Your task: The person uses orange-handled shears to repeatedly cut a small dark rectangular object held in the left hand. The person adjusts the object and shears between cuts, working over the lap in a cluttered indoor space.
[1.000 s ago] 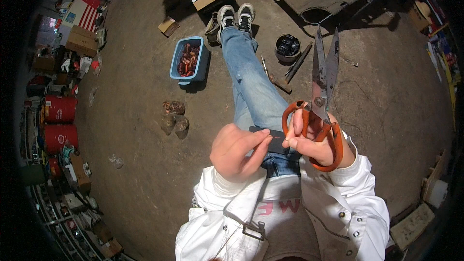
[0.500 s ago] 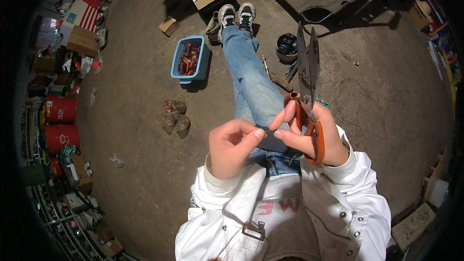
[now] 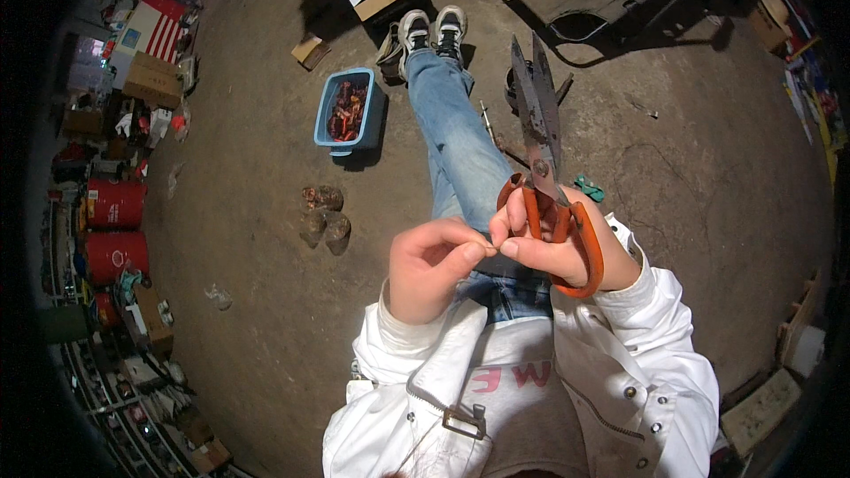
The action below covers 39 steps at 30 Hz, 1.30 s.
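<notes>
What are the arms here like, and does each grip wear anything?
These are a person's arms in long, loose white sleeves of a jacket, not a machine's. The left grip and right grip are ordinary five-fingered hands, without gloves. Round metal snaps show on the jacket's right side; no cables are visible.

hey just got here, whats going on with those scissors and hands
The right hand holds large orange-handled scissors, blades slightly apart and pointing away from the person. The left hand has its thumb and finger pinched together at the right hand's fingertips, on what looks like a thin strand, too small to make out clearly. A blue tub of reddish pieces sits on the floor.
</notes>
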Motion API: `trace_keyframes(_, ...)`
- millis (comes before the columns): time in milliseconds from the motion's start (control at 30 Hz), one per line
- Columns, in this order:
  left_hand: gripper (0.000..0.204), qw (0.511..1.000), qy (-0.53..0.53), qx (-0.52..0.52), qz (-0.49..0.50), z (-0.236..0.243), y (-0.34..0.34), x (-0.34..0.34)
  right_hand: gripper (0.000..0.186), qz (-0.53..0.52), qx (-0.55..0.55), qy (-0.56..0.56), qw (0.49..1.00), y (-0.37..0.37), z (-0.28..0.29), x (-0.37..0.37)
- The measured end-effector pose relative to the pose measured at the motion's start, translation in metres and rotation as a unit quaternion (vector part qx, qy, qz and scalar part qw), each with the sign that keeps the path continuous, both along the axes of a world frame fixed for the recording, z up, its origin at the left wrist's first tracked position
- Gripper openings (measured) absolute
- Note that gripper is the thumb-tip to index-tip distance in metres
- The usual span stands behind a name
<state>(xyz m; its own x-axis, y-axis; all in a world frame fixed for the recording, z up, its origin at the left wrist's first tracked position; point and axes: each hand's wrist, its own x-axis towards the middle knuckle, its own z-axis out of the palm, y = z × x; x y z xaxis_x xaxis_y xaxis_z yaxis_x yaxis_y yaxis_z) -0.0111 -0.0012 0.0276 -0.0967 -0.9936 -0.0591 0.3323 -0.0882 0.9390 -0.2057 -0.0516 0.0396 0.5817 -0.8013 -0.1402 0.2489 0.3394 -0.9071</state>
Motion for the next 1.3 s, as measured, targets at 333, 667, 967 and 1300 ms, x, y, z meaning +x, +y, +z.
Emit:
trace_keyframes(333,0.005,0.968,-0.222,-0.091,0.066,-0.002,-0.002,-0.002,0.015,-0.012,-0.01,0.007,1.0,-0.001,-0.004,-0.002)
trace_keyframes(667,0.004,0.979,-0.144,-0.12,0.078,-0.012,-0.005,-0.006,0.02,-0.002,0.022,-0.037,0.999,0.001,-0.01,-0.001)
trace_keyframes(967,0.004,0.974,-0.123,-0.137,0.131,-0.008,0.001,0.003,0.069,-0.048,-0.416,0.253,0.872,-0.002,0.002,-0.015)
trace_keyframes(1300,0.004,0.965,-0.142,-0.128,0.181,-0.006,0.004,0.002,0.08,-0.08,-0.504,0.32,0.798,0.005,-0.004,-0.014)
